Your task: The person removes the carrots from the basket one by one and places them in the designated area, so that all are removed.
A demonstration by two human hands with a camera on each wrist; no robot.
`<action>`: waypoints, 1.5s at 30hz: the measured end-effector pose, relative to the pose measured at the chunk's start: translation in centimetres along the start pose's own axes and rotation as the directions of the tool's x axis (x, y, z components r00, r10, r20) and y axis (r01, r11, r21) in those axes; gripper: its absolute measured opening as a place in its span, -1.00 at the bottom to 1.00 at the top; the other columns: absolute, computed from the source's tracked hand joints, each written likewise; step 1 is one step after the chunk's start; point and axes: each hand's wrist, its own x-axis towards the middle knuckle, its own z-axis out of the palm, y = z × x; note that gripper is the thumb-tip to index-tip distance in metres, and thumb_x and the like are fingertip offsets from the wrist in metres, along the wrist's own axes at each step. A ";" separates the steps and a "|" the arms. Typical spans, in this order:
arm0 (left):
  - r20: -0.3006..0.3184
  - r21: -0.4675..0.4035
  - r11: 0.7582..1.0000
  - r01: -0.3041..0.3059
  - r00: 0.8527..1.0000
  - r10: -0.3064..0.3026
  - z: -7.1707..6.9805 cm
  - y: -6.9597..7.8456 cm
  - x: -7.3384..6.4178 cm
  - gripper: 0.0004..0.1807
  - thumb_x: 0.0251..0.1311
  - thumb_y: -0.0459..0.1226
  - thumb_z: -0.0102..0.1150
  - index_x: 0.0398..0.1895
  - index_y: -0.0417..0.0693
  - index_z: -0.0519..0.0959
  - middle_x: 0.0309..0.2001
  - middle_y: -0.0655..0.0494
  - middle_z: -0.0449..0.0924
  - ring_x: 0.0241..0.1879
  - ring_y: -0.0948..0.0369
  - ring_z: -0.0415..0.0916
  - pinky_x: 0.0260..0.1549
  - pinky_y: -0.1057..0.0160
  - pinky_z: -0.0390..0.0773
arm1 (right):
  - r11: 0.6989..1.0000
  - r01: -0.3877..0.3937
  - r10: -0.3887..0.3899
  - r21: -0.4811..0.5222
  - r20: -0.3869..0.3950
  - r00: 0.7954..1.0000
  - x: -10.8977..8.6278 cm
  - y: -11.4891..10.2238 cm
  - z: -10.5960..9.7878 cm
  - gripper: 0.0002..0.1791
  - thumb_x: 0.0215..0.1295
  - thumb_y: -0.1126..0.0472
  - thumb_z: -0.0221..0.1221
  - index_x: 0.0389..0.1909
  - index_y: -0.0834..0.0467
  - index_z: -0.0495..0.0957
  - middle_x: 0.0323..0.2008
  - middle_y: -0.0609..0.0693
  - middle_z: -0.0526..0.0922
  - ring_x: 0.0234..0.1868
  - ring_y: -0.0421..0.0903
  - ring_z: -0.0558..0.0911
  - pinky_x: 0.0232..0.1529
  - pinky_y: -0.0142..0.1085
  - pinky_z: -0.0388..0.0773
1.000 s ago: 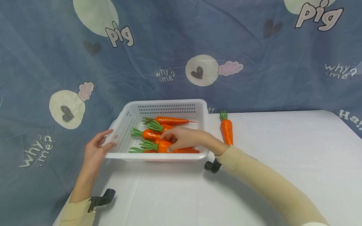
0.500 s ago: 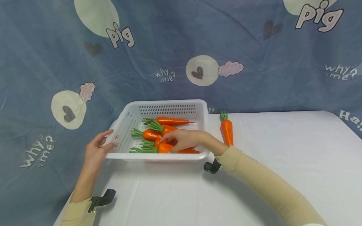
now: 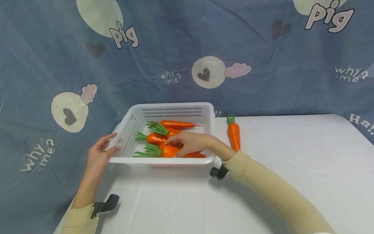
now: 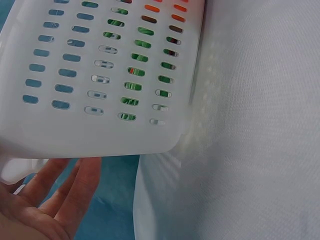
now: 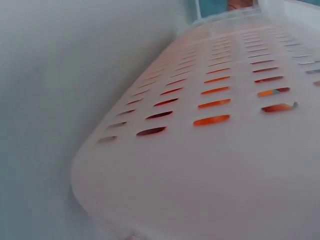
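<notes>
A white perforated plastic basket [image 3: 163, 160] stands on the table with several orange carrots inside, their green tops pointing left. My left hand [image 3: 98, 157] grips the basket's left rim, thumb on top and the other fingers outside below it. In the left wrist view, the fingers of my left hand [image 4: 65, 197] show under the rim. Inside the basket, my right hand [image 3: 191, 143] holds the front carrot [image 3: 168, 151] by its thick body, palm down. The hand covers part of that carrot. In the right wrist view only the basket's slotted wall [image 5: 200, 165] shows, with orange behind the slots.
One carrot [image 3: 234, 135] lies on the white tablecloth [image 3: 286, 146] right of the basket, top pointing away. A slim carrot [image 3: 176, 124] lies by the basket's back wall. Behind the table hangs a blue printed cloth [image 3: 163, 39].
The carrot under my right hand has shifted slightly toward the basket's front wall, and the hand moved a little with it. My left hand and the basket have stayed in place.
</notes>
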 end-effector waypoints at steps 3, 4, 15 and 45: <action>-0.001 0.000 1.000 -0.001 1.000 0.001 0.0 0.1 0.1 -0.41 0.27 -0.36 0.13 0.40 0.06 0.38 0.17 0.01 0.46 -0.02 0.26 0.42 -0.25 0.39 0.45 | 0.999 0.005 -0.002 0.043 -0.056 0.998 -0.1 0.0 -0.1 -0.39 0.23 0.17 0.33 0.32 -0.05 0.44 0.21 -0.18 0.47 0.21 -0.21 0.42 0.25 -0.29 0.26; -0.001 -0.005 1.000 -0.002 1.000 0.002 -0.1 0.1 0.1 -0.41 0.27 -0.37 0.13 0.40 0.05 0.39 0.17 0.01 0.47 -0.02 0.27 0.42 -0.25 0.39 0.45 | 0.998 0.013 -0.009 0.058 -0.073 0.997 -0.1 0.0 -0.1 -0.38 0.23 0.15 0.34 0.33 -0.04 0.43 0.22 -0.18 0.47 0.22 -0.21 0.41 0.26 -0.28 0.25; 0.004 -0.010 1.000 0.008 1.000 -0.008 0.0 0.2 0.0 -0.41 0.27 -0.37 0.12 0.40 0.04 0.38 0.15 0.03 0.47 0.01 0.25 0.40 -0.24 0.41 0.45 | 0.975 0.168 -0.123 0.144 -0.275 0.953 -0.3 0.2 -0.3 -0.39 0.22 0.11 0.35 0.31 -0.01 0.45 0.20 -0.20 0.50 0.12 -0.22 0.49 0.16 -0.30 0.37; -0.004 0.001 1.000 0.012 1.000 -0.012 0.1 0.0 0.0 -0.42 0.28 -0.35 0.12 0.40 0.07 0.39 0.21 -0.03 0.44 0.03 0.21 0.40 -0.22 0.37 0.44 | 0.790 0.457 0.032 0.409 -0.773 0.634 -2.2 -0.3 -0.7 -0.41 0.30 0.28 0.26 0.35 0.09 0.38 0.13 0.07 0.55 0.12 0.01 0.52 0.13 -0.14 0.45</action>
